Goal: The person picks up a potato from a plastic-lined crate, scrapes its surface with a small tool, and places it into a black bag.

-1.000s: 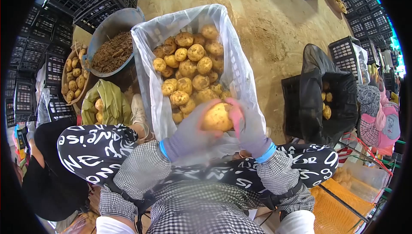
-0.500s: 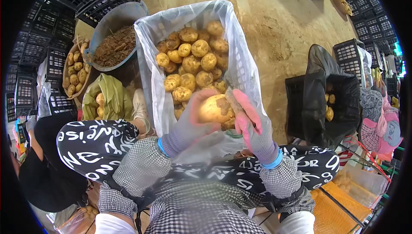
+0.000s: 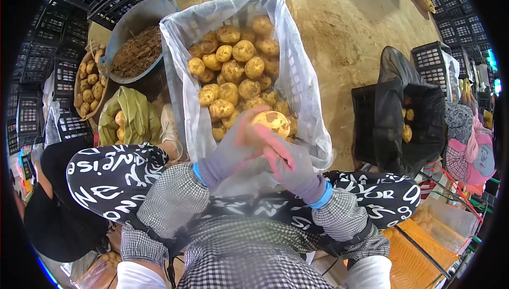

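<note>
My left hand (image 3: 236, 140), in a grey and pink glove and smeared by motion, is closed around a yellow potato (image 3: 271, 122) with brown patches of skin. Just right of it, my right hand (image 3: 294, 170) wears the same kind of glove. Its pink fingers reach across against the left hand, below the potato; what they grip is hidden. Both hands are over the near end of a crate lined with a white plastic bag (image 3: 300, 66). Many potatoes (image 3: 233, 70), some with soil on them, lie inside the liner.
A blue tub (image 3: 117, 29) of brown debris stands left of the crate. Near it are a basket of potatoes (image 3: 87, 90) and an olive-green bag (image 3: 132, 109). A black-lined crate (image 3: 392, 114) with a few potatoes stands right. People sit at both edges.
My right hand has moved left and down, across to the left hand; the flat grey-brown piece at its fingers no longer shows. The potato stays in my left hand. The view has shifted slightly.
</note>
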A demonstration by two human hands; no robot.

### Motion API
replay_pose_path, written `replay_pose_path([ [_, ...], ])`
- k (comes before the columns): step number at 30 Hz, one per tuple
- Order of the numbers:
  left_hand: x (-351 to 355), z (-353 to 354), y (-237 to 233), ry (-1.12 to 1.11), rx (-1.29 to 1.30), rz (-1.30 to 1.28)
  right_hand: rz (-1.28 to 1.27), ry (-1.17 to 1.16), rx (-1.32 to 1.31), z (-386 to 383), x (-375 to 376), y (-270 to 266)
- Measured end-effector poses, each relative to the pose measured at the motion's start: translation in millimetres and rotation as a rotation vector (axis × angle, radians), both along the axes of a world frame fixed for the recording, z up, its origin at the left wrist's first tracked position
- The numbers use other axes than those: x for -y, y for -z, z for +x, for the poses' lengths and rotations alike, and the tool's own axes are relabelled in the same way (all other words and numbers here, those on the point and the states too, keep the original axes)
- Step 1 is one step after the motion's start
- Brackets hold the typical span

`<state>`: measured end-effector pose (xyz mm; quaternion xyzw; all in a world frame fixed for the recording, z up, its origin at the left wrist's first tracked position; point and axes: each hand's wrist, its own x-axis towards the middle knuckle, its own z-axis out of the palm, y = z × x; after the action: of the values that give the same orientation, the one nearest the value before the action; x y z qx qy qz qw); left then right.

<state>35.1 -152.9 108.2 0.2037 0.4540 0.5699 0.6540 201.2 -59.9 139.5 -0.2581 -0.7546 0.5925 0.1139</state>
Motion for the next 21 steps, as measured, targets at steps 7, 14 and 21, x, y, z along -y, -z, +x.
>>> replay_pose_path([
  [7,-2,3,-1,-0.031,-0.411,-0.002,0.007,0.289,-0.134,2,-19,20],
  [14,-3,5,-3,-0.012,-0.637,0.026,0.206,0.132,-0.196,-3,-16,18],
  [21,-5,6,-8,0.016,-0.772,0.088,-0.051,0.326,-0.158,4,-8,27],
])
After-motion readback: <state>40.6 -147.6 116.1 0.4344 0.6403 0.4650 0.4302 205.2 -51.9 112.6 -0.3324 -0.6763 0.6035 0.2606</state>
